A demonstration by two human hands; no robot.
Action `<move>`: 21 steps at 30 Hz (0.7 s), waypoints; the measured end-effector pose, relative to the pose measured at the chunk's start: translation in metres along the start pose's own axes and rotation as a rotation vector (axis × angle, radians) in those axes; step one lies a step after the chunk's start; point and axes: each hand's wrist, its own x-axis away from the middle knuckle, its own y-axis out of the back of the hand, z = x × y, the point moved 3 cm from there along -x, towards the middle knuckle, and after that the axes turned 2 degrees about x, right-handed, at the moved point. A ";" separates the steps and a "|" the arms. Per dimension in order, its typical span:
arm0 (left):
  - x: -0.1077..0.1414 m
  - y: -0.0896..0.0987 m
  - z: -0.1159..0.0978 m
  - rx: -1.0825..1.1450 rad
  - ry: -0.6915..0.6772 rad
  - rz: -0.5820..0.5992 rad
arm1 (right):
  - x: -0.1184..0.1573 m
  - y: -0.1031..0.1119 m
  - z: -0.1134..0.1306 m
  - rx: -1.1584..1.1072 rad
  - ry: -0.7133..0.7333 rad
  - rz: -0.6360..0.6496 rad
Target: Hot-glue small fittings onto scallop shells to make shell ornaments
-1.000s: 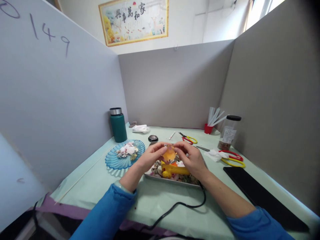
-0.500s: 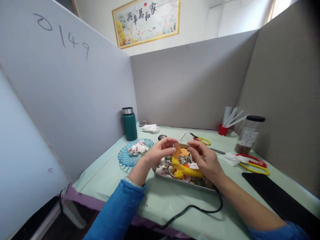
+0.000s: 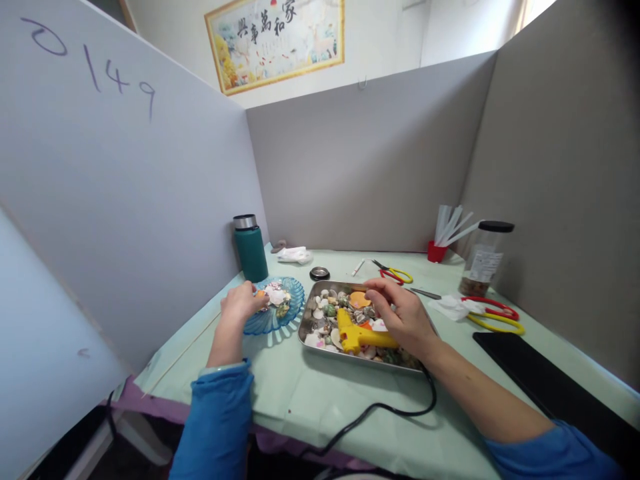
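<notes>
Two blue-sleeved arms (image 3: 220, 397) are reaching forward, one each side of a metal tray (image 3: 345, 356) of seashells (image 3: 325, 311). Left of the tray, the left hand (image 3: 238, 305) is stretching, palm down, over a blue plate (image 3: 263, 325). The right hand (image 3: 401, 317) is arching above the tray's right side, thumb and fingers loosely parted. Inside the tray, a yellow glue gun (image 3: 373, 339) is lying, its longer part running left to right. Left of the tray, the left fingertips are pinching an orange shell (image 3: 261, 293), its direction too hidden to tell.
</notes>
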 end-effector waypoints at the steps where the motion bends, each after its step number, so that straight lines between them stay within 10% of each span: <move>1: 0.002 0.000 0.000 -0.043 0.013 0.009 | 0.000 0.000 0.000 0.000 0.002 0.002; 7: 0.013 0.013 -0.013 -0.191 0.028 -0.066 | 0.000 0.000 0.000 -0.014 0.003 -0.003; 12: 0.022 0.019 -0.052 -0.103 -0.227 -0.135 | -0.002 0.002 0.000 -0.063 -0.037 -0.017; 21: 0.063 -0.003 -0.149 -0.085 -0.747 0.222 | -0.019 0.021 -0.018 -0.015 -0.192 -0.002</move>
